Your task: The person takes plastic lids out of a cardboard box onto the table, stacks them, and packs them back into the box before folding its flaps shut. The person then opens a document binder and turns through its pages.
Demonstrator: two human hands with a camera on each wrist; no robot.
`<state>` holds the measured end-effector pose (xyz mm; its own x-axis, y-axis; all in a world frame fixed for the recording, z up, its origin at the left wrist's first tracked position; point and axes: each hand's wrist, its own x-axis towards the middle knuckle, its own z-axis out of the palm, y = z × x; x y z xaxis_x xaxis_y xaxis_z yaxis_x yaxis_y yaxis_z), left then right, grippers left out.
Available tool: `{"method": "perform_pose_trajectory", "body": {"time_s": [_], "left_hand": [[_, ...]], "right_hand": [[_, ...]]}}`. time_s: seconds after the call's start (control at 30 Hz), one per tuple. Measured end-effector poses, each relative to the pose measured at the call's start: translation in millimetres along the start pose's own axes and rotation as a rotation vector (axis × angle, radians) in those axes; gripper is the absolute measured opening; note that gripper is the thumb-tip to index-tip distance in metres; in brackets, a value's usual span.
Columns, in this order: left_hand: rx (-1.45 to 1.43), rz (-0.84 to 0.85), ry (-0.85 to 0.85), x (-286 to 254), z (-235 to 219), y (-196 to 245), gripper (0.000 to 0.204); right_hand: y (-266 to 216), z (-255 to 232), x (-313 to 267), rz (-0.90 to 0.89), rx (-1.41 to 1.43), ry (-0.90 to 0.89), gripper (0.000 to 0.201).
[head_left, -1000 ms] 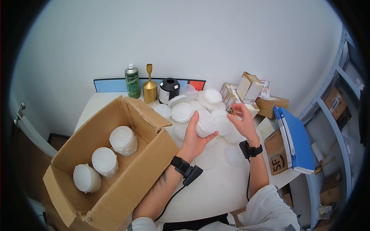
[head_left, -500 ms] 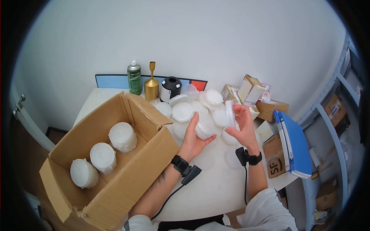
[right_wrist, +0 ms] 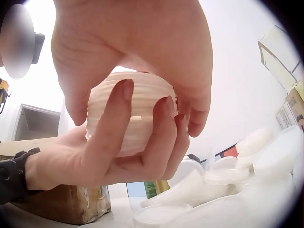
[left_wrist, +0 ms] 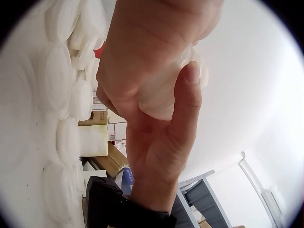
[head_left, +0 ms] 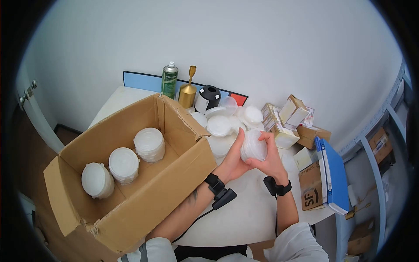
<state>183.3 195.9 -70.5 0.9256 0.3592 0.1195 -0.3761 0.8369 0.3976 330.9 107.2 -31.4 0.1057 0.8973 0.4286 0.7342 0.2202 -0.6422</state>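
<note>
A stack of round translucent white plastic lids (head_left: 253, 147) is held above the table between both hands. My left hand (head_left: 235, 165) grips it from below and the left, its fingers wrapped around the ribbed side of the stack (right_wrist: 142, 97) in the right wrist view. From above and the right, my right hand (head_left: 271, 162) clasps the upper part of the stack, thumb and fingers on opposite sides. Behind the hands, loose white lids (head_left: 219, 125) lie in a heap. To the left, an open cardboard box (head_left: 161, 198) contains three similar lid stacks (head_left: 124, 162) in clear wrap.
Along the back stand a green spray can (head_left: 169, 81), a gold candlestick (head_left: 187, 94) and a black-and-white cylinder (head_left: 207, 99). Small cartons (head_left: 293, 110) and a blue binder (head_left: 334, 174) occupy the right side. A grey shelf rack (head_left: 375, 174) rises beyond the table's right edge.
The right hand has picked up several lids from the heap and brought them left onto the left hand's stack. Both hands now meet around it. The head view has shifted slightly.
</note>
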Motion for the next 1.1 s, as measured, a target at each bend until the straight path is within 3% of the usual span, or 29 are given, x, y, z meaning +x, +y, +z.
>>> {"method": "perform_pose_trajectory", "body": {"time_s": [0.13,0.2,0.27,0.33,0.37,0.4,0.47,0.53,0.6,0.67,0.73,0.77,0.83,0.93,1.1], "left_hand": [[-0.01,0.005,0.017,4.6,-5.4,-0.1,0.078],[0.003,0.044,0.016,4.4,-3.9,-1.9,0.083],[0.045,0.064,-0.072,12.0,-16.2,-8.7,0.086],[-0.128,0.024,-0.139,2.3,-9.3,-5.4,0.099],[-0.136,0.07,-0.122,-0.6,-7.1,-3.2,0.099],[-0.169,0.012,-0.016,-1.2,-5.7,-2.3,0.103],[-0.217,-0.044,0.096,6.2,-12.1,-8.1,0.106],[0.035,-0.077,0.057,18.2,-29.8,-22.2,0.108],[0.145,-0.092,0.012,24.6,-33.5,-32.5,0.084],[0.182,-0.086,-0.102,32.1,-36.5,-39.4,0.064],[0.201,-0.121,-0.08,27.8,-27.5,-35.9,0.044],[0.216,-0.131,-0.066,23.5,-24.4,-31.1,0.042],[0.23,-0.128,-0.045,17.5,-17.6,-23.3,0.041],[0.217,-0.086,-0.045,4.2,-26.8,-7.7,0.036],[0.204,0.013,0.033,-10.2,-49.6,9.6,0.036]], "right_hand": [[-0.1,4.9,2.0,0.019,-0.017,-0.036,0.083],[3.6,12.3,-1.9,-0.103,-0.134,-0.017,0.082],[20.2,14.8,-6.3,-0.132,-0.209,0.061,0.083],[6.2,8.9,1.6,-0.149,-0.298,0.081,0.085],[5.0,-1.3,11.2,-0.173,-0.226,0.127,0.086],[-2.2,-6.9,20.1,-0.187,-0.154,0.183,0.087],[-78.3,-4.9,45.0,-0.12,0.141,0.155,0.089],[-151.7,9.8,73.6,-0.171,0.297,-0.143,0.09],[-207.1,45.6,101.5,-0.2,0.379,-0.505,0.09],[-237.1,95.3,127.0,-0.172,0.308,-0.797,0.087],[-257.3,138.1,146.8,-0.142,0.033,-1.05,0.082],[-266.8,157.7,147.5,-0.15,0.036,-1.062,0.082],[-284.5,193.3,143.8,-0.024,-0.125,-1.302,0.079],[-299.1,225.9,129.6,-0.138,-0.277,-1.402,0.077],[-294.5,242.1,125.6,-0.252,-0.285,-1.552,0.083]]}}
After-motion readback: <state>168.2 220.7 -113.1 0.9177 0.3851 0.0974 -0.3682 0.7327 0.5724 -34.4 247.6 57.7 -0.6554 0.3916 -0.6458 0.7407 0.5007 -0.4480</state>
